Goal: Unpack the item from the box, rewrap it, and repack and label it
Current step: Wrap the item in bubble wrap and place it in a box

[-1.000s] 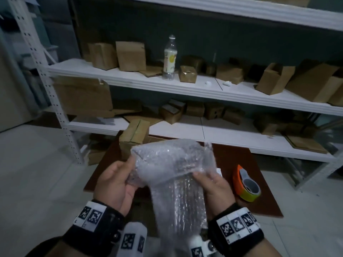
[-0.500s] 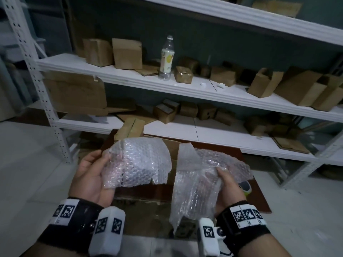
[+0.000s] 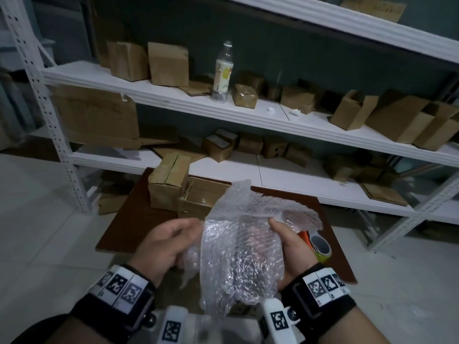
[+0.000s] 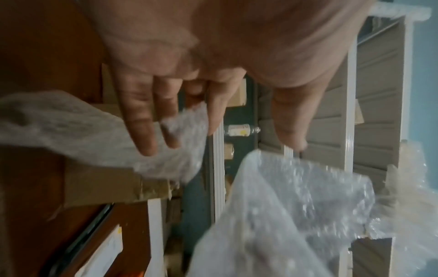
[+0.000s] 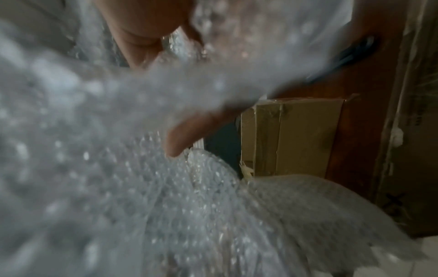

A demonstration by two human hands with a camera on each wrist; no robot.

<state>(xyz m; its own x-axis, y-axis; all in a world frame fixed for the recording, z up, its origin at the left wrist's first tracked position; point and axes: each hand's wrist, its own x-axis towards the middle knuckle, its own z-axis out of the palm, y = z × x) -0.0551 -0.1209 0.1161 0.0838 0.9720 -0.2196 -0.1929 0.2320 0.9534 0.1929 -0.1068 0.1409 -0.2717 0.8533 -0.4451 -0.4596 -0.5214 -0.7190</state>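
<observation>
My right hand [image 3: 288, 242] grips a large crumpled sheet of clear bubble wrap [image 3: 243, 249] in front of me, thumb on top and fingers behind it. The same bubble wrap [image 5: 166, 206] fills the right wrist view. My left hand [image 3: 171, 242] is at the sheet's left edge. In the left wrist view its fingers [image 4: 142, 112] are loosely straight, the thumb apart, pinching nothing. A smaller piece of wrap [image 4: 83, 127] runs behind those fingers and shows under the hand [image 3: 191, 256]. An open cardboard box [image 3: 198, 197] stands on the brown board [image 3: 129, 224]. No unwrapped item shows.
A closed brown box [image 3: 169, 182] sits beside the open one. An orange and yellow tape dispenser [image 3: 319, 244] lies on the board at the right. White metal shelves [image 3: 273, 120] behind hold several cardboard boxes and a plastic bottle [image 3: 222, 73]. Pale tiled floor surrounds the board.
Half a second ago my hands were spread apart, each holding a piece of wrap. They have come together, and the left piece now hangs low beneath the left hand.
</observation>
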